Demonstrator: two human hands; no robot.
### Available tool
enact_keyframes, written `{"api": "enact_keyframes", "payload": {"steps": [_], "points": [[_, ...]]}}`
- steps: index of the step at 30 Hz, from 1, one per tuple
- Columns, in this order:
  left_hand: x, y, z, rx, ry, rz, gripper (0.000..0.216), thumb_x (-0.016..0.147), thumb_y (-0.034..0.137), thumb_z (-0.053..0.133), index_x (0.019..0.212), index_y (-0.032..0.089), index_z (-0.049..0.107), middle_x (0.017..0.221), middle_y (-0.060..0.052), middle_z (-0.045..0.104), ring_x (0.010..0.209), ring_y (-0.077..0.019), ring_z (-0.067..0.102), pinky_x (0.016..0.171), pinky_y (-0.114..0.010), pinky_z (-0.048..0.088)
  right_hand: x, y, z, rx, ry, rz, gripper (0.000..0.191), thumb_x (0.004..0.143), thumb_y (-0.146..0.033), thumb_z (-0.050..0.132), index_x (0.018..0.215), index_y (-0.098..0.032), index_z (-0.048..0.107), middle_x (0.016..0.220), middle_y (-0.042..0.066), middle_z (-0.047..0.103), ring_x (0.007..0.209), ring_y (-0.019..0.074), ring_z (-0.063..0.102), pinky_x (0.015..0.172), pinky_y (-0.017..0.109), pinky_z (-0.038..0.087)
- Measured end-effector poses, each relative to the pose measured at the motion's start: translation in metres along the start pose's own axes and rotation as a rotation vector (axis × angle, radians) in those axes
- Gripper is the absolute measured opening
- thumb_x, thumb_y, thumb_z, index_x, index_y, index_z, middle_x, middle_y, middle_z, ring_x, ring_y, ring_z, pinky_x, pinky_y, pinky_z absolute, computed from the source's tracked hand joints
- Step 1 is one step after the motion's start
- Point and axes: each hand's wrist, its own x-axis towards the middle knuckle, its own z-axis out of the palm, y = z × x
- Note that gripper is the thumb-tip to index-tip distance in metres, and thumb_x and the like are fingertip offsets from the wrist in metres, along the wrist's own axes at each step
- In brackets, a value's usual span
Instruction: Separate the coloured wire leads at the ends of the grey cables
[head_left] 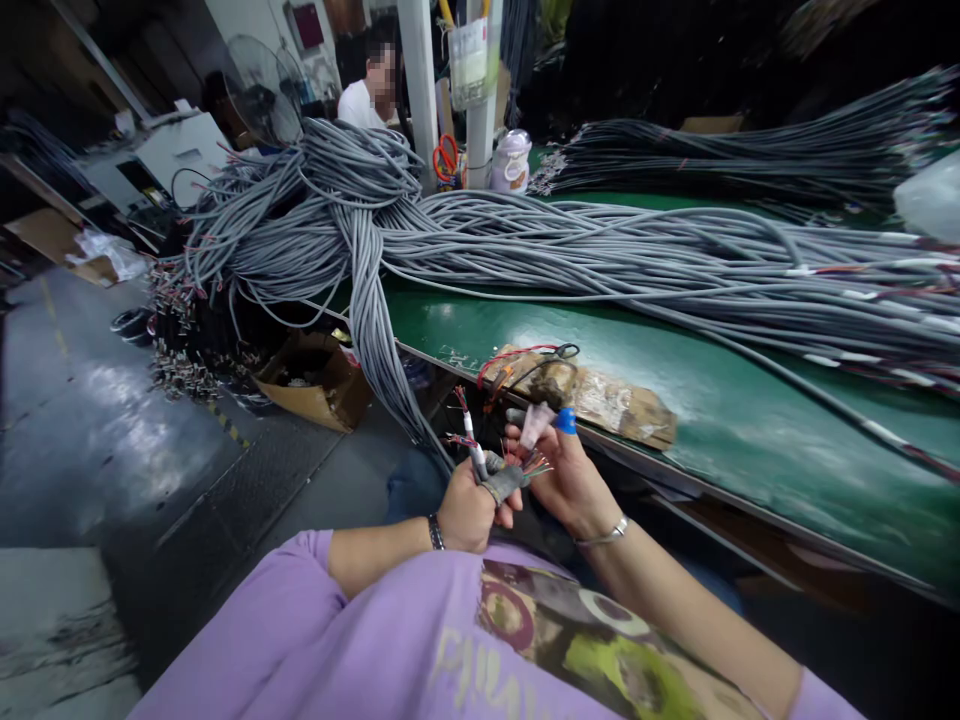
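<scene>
My left hand is closed round the end of a grey cable, whose stripped coloured wires stick up above the fist. Taped finger guards cover some of its fingers. My right hand is just to the right, fingers pinched on the fanned-out thin wires; one fingertip wears a blue cap, another a whitish guard. Both hands hover in front of the green table's near edge, above my lap.
A big heap of grey cables covers the table and spills off its left end. A worn cardboard pad with red and black wires lies at the edge. A cardboard box sits on the floor. Another person sits far back.
</scene>
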Motion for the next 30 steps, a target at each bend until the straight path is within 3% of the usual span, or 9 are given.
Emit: {"api": "enact_keyframes", "payload": {"steps": [5, 11, 18, 24, 30], "points": [[-0.002, -0.002, -0.005, 0.028, 0.006, 0.008, 0.04, 0.068, 0.05, 0.072, 0.068, 0.017, 0.05, 0.05, 0.004, 0.057, 0.032, -0.0045, 0.041, 0.033, -0.018, 0.024, -0.015, -0.005, -0.016, -0.28, -0.188, 0.057, 0.058, 0.063, -0.073, 0.069, 0.086, -0.019, 0.071, 0.082, 0.006, 0.067, 0.071, 0.0185, 0.058, 0.066, 0.031, 0.049], [0.0, -0.006, -0.008, 0.126, -0.066, 0.012, 0.039, 0.068, 0.048, 0.073, 0.068, 0.017, 0.049, 0.052, 0.003, 0.058, 0.034, -0.0059, 0.044, 0.034, -0.018, 0.031, -0.032, -0.003, -0.018, -0.624, -0.131, -0.151, 0.034, 0.068, -0.049, 0.079, 0.076, -0.018, 0.068, 0.066, 0.001, 0.062, 0.062, 0.0139, 0.053, 0.064, 0.028, 0.044], [0.002, 0.001, -0.014, 0.269, -0.277, -0.11, 0.038, 0.067, 0.048, 0.073, 0.064, 0.015, 0.055, 0.052, 0.0, 0.058, 0.035, -0.0079, 0.048, 0.036, -0.019, 0.034, -0.033, -0.017, -0.008, -0.788, -0.244, -0.094, 0.034, 0.063, -0.05, 0.08, 0.068, -0.017, 0.07, 0.064, 0.003, 0.067, 0.06, 0.0158, 0.057, 0.063, 0.029, 0.047], [-0.001, 0.002, -0.012, 0.19, -0.17, -0.103, 0.038, 0.067, 0.048, 0.073, 0.069, 0.016, 0.054, 0.051, 0.001, 0.058, 0.035, -0.0087, 0.05, 0.036, -0.019, 0.031, -0.03, -0.011, -0.01, -0.734, -0.098, -0.134, 0.035, 0.057, -0.049, 0.084, 0.066, -0.018, 0.07, 0.064, 0.002, 0.067, 0.059, 0.0149, 0.056, 0.062, 0.028, 0.046], [0.002, -0.001, -0.011, 0.131, -0.132, -0.062, 0.037, 0.07, 0.048, 0.071, 0.072, 0.016, 0.053, 0.052, 0.002, 0.06, 0.035, -0.0077, 0.05, 0.035, -0.018, 0.027, -0.029, -0.005, -0.015, -0.721, -0.046, -0.198, 0.033, 0.062, -0.048, 0.082, 0.066, -0.018, 0.069, 0.063, 0.001, 0.064, 0.06, 0.0139, 0.053, 0.061, 0.027, 0.045]]}}
